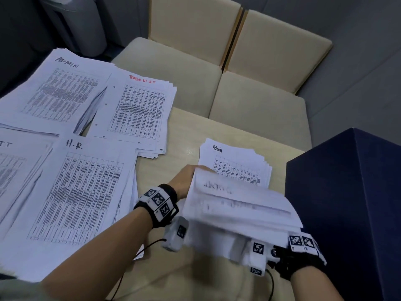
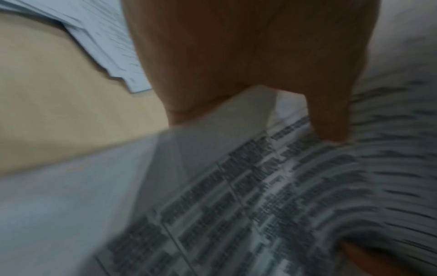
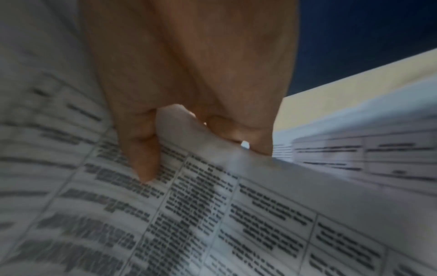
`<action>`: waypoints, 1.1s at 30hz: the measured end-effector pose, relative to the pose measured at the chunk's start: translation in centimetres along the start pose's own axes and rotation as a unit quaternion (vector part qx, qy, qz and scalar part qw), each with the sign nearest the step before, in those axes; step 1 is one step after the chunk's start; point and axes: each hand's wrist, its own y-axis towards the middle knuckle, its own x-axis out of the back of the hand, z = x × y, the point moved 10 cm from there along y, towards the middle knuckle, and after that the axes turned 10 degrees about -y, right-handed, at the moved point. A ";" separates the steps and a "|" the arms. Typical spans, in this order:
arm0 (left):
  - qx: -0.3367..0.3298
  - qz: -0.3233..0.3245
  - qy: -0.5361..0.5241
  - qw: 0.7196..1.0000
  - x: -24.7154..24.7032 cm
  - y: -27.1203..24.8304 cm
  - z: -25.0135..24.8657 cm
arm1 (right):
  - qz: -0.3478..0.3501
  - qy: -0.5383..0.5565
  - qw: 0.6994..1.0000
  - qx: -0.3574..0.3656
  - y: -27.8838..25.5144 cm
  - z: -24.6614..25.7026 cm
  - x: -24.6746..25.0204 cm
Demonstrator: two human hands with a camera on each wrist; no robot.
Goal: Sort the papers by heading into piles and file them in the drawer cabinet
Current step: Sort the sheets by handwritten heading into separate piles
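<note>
Both hands hold a blurred, bent sheaf of printed papers (image 1: 238,205) low over the table's near right part. My left hand (image 1: 186,181) grips its left edge; in the left wrist view its thumb (image 2: 328,119) lies on the printed sheet (image 2: 236,205). My right hand (image 3: 189,93) pinches the papers (image 3: 212,214) with curled fingers; the head view shows only its wrist band (image 1: 303,242), below the sheaf. Beyond the sheaf lies a stack headed Admin (image 1: 236,164). Sorted piles lie to the left: ADMIN (image 1: 60,90), TASK LIST (image 1: 138,109), H.R (image 1: 80,192), I.T (image 1: 13,170).
A dark blue box-like cabinet (image 1: 347,203) stands on the right, close to my right wrist. The wooden table (image 1: 186,131) shows bare between the piles and the Admin stack. Beige cushioned seats (image 1: 249,83) stand behind the table. A grey bin (image 1: 71,25) is at the far left.
</note>
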 end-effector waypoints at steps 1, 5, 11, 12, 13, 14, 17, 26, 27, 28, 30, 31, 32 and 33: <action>-0.008 -0.023 0.004 1.000 0.4 0.1 -0.6 | -0.026 -0.023 0.999 0.029 -0.1 -0.1 0.5; -0.104 -0.086 0.005 0.991 1.3 -0.9 -5.4 | 0.072 0.154 0.960 0.221 -2.0 5.7 0.1; -0.243 -0.072 -0.070 0.965 0.9 -4.1 -12.0 | 0.030 0.260 0.914 0.309 -9.1 9.3 0.3; -0.250 -0.062 -0.073 0.963 0.8 -4.3 -12.2 | 0.013 0.261 0.913 0.312 -9.3 8.9 0.4; -0.251 -0.055 -0.072 0.964 0.9 -4.3 -12.0 | 0.004 0.260 0.915 0.309 -9.4 8.4 0.1; -0.241 -0.051 -0.065 0.967 1.0 -4.3 -11.3 | 0.002 0.236 0.923 0.305 -9.4 8.0 -0.5; -0.162 -0.073 -0.062 0.982 2.8 -4.1 -7.5 | 0.005 0.128 0.951 0.281 -8.8 6.0 -3.0; -0.139 -0.129 -0.006 0.982 9.0 -7.7 -8.1 | 0.015 0.149 0.948 0.280 -7.8 8.6 -4.5; -0.128 -0.120 0.021 0.984 9.3 -8.4 -7.8 | 0.041 0.159 0.942 0.292 -8.3 9.4 -5.7; -0.117 -0.118 0.043 0.985 9.7 -9.1 -7.4 | 0.075 0.167 0.938 0.295 -8.7 9.9 -7.2; -0.106 -0.141 0.065 0.982 11.4 -11.0 -7.2 | 0.141 0.163 0.930 0.297 -9.5 10.9 -11.2; -0.096 -0.170 0.063 0.979 12.7 -12.0 -7.0 | 0.173 0.160 0.927 0.291 -9.4 10.9 -13.4; -0.089 -0.205 0.054 0.973 14.3 -13.2 -6.8 | 0.200 0.158 0.926 0.278 -9.6 10.6 -15.5; -0.092 -0.236 0.045 0.966 16.1 -14.4 -6.6 | 0.220 0.151 0.928 0.262 -9.7 10.1 -17.5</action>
